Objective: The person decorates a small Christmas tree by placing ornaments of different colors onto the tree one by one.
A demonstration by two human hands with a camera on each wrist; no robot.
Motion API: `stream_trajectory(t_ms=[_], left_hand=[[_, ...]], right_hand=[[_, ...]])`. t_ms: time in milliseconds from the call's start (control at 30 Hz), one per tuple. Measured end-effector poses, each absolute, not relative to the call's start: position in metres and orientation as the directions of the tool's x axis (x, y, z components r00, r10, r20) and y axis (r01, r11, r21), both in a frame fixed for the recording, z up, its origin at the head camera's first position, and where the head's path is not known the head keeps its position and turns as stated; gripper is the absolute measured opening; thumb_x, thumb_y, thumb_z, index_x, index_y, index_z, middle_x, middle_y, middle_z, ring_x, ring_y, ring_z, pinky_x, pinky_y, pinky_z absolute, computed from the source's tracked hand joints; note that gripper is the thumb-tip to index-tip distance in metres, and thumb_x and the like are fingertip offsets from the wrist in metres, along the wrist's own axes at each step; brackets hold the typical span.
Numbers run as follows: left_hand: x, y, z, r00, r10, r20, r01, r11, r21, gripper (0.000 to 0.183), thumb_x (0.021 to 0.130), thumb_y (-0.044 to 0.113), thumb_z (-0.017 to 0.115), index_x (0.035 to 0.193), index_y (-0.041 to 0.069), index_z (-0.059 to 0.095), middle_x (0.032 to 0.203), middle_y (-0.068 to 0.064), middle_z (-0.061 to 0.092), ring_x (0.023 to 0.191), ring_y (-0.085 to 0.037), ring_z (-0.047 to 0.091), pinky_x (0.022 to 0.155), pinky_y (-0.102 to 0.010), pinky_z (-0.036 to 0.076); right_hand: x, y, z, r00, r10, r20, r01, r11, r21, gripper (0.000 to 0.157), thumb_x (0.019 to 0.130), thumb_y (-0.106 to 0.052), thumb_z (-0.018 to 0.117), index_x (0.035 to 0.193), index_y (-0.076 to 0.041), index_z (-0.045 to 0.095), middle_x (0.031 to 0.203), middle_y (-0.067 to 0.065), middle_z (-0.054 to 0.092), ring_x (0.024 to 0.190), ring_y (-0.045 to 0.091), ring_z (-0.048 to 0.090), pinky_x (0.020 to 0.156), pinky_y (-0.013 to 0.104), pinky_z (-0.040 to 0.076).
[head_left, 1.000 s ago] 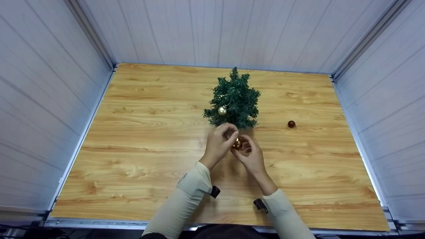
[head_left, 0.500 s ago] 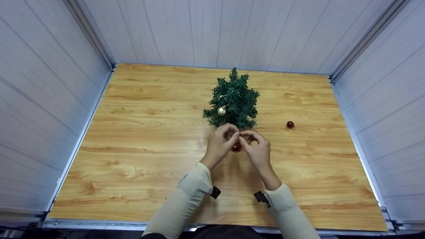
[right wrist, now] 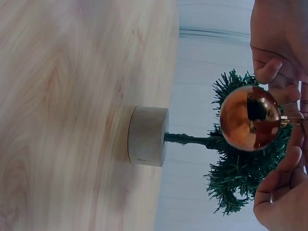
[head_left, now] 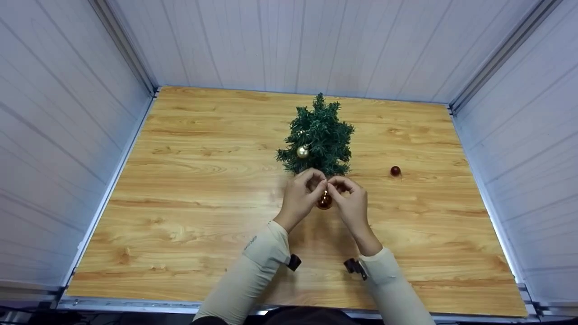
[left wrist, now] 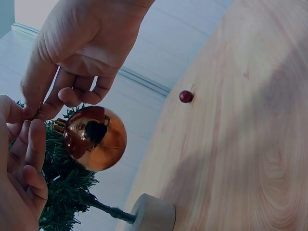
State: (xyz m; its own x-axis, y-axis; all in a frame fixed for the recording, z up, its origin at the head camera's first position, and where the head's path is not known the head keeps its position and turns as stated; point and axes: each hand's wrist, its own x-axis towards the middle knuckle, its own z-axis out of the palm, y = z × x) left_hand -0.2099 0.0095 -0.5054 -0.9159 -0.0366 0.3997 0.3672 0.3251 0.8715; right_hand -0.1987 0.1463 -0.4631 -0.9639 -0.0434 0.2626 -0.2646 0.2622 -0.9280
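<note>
A shiny copper-coloured Christmas bauble (head_left: 324,201) hangs just below my two hands, in front of the small artificial Christmas tree (head_left: 321,135). My left hand (head_left: 299,194) pinches the thin string above its cap between thumb and forefinger. Opposite, my right hand (head_left: 352,204) pinches the same string, its fingertips close against the left ones. In the left wrist view the bauble (left wrist: 95,138) dangles clear of the table, its gold cap toward the fingers. The right wrist view shows the bauble (right wrist: 250,118) overlapping the green branches.
A gold bauble (head_left: 302,152) hangs on the tree's left side. To the right, a small dark red bauble (head_left: 395,171) lies on the wooden table (head_left: 189,189). The tree stands on a round pale base (right wrist: 148,136). White panels (head_left: 280,45) enclose the table's back and sides.
My right hand has shifted from around the bauble up to its string, and the bauble now hangs below the fingers. My left hand has stayed nearly in place.
</note>
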Motion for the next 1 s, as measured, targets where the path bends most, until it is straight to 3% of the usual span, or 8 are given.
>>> stream_trajectory(t_ms=[267, 533, 800, 1000], left_hand=[[-0.214, 0.013, -0.505, -0.919, -0.086, 0.385, 0.324, 0.390, 0.862, 0.005, 0.092, 0.015, 0.068, 0.091, 0.011, 0.066, 0.078, 0.001, 0.062, 0.066, -0.007, 0.054, 0.061, -0.021, 0.048], [-0.219, 0.019, -0.504, -0.911, -0.146, 0.386, 0.293, 0.430, 0.854, 0.004, 0.091, 0.015, 0.069, 0.090, 0.012, 0.066, 0.077, 0.003, 0.063, 0.064, -0.006, 0.053, 0.059, -0.020, 0.046], [-0.224, 0.026, -0.502, -0.893, -0.216, 0.395, 0.257, 0.474, 0.842, 0.005, 0.090, 0.018, 0.070, 0.087, 0.015, 0.067, 0.080, 0.004, 0.066, 0.064, -0.007, 0.058, 0.059, -0.018, 0.048], [-0.227, 0.031, -0.504, -0.880, -0.263, 0.396, 0.237, 0.480, 0.845, 0.004, 0.090, 0.014, 0.070, 0.087, 0.011, 0.068, 0.082, 0.001, 0.068, 0.067, -0.009, 0.061, 0.061, -0.024, 0.053]], right_hand=[[-0.205, 0.146, -0.462, -0.964, 0.015, 0.266, -0.255, 0.238, -0.937, 0.009, 0.088, -0.001, 0.071, 0.087, 0.007, 0.067, 0.077, 0.000, 0.063, 0.068, 0.011, 0.051, 0.065, 0.024, 0.042], [-0.216, 0.144, -0.470, -0.962, 0.070, 0.264, -0.240, 0.248, -0.939, 0.007, 0.087, 0.002, 0.069, 0.089, 0.009, 0.065, 0.079, 0.004, 0.061, 0.069, 0.012, 0.052, 0.066, 0.026, 0.043], [-0.236, 0.146, -0.494, -0.955, 0.149, 0.255, -0.207, 0.277, -0.938, 0.005, 0.088, -0.005, 0.070, 0.088, 0.000, 0.068, 0.075, 0.000, 0.061, 0.066, 0.012, 0.052, 0.059, 0.020, 0.041], [-0.239, 0.146, -0.496, -0.937, 0.168, 0.307, -0.237, 0.339, -0.910, 0.005, 0.088, -0.009, 0.071, 0.088, -0.004, 0.071, 0.072, 0.001, 0.062, 0.062, 0.011, 0.051, 0.054, 0.018, 0.038]])
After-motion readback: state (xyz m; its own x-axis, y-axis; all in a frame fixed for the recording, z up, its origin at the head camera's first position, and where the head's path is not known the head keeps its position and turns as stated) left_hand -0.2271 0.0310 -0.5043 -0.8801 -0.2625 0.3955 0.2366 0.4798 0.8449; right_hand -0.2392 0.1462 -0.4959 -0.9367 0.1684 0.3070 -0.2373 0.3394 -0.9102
